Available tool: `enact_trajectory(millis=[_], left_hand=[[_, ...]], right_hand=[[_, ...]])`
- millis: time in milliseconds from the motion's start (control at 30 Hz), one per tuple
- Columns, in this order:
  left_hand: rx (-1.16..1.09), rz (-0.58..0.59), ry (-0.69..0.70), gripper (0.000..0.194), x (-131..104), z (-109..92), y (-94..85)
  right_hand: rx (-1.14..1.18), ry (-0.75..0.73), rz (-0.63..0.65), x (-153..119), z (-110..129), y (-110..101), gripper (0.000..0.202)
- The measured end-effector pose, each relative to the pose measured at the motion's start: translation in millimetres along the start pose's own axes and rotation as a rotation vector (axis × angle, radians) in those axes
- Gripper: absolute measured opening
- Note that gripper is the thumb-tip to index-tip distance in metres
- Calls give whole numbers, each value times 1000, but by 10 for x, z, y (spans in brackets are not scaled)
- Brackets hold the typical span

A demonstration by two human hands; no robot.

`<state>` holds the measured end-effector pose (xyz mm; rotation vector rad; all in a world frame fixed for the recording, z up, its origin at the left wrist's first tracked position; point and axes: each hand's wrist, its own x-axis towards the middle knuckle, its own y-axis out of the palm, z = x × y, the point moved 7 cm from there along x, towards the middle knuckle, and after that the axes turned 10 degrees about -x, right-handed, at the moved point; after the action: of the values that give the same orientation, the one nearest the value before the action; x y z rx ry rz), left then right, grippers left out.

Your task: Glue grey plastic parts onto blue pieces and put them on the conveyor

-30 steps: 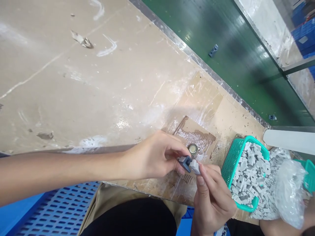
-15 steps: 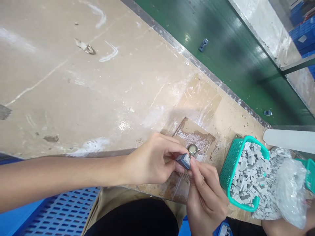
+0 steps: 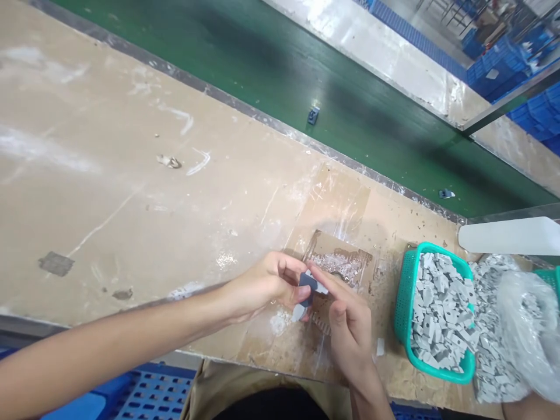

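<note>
My left hand (image 3: 280, 281) pinches a small dark blue-grey plastic part (image 3: 308, 282) between thumb and fingers. Light grey pieces show at two ends of the part, one at its upper right and another at its lower left. My right hand (image 3: 350, 326) lies against the part's right side, its fingers stretched out straight and touching the upper light grey piece, the thumb held apart. Under the hands is a stained cardboard square (image 3: 321, 242); a small round metal thing on it is mostly hidden behind my right fingers.
A green basket (image 3: 401, 291) of light grey parts stands at the right, beside a clear plastic bag (image 3: 520, 321) with more of them. Beyond the bench edge runs a green belt (image 3: 245, 70) carrying a dark part (image 3: 313, 115) and another dark part (image 3: 445, 193). A white bar (image 3: 507, 234) lies at the right.
The view has shifted, showing more of the belt. The part has turned in my left hand. My right fingers have gone from a pinch on it to lying straight against it.
</note>
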<state>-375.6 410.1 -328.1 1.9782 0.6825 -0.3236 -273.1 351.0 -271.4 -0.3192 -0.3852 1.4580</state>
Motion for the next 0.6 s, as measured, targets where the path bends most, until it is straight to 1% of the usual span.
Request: enact_trajectory(millis=[67,233,333,367,400,433,467,500,533,567,600], left_hand=[[-19,-39,4,29,-16,-4,-21],[-19,-60,-23,29,-44,-21,-23],[46,-34,28,33,-35,-81,0],[86,-21,56,35,-20,-134,0],[132,-27,94,36,2,-222,-23],[185,-73,152,37,30,-365,-80],[256,-172,235,36,53,-576,-177],[335,-312,339,35,61,-851,-297],[410,-487,463,31,38,-1182,-426],[518,-695,591,26,-18,-1545,-540],[554,-812,687,21,-43,-1880,-609]], right_hand=[[33,-3,-11,5,0,43,38],[45,-5,-17,23,-19,86,35],[6,-10,37,-13,-37,113,46],[-29,-8,25,-43,-47,89,53],[-74,-2,-14,-87,-59,32,58],[-120,5,-82,-146,-73,-59,60],[-162,15,-169,-224,-90,-180,60],[-195,26,-256,-317,-110,-317,56],[-219,36,-327,-418,-135,-455,52],[-234,49,-380,-520,-167,-588,46],[-242,65,-419,-616,-203,-711,42]])
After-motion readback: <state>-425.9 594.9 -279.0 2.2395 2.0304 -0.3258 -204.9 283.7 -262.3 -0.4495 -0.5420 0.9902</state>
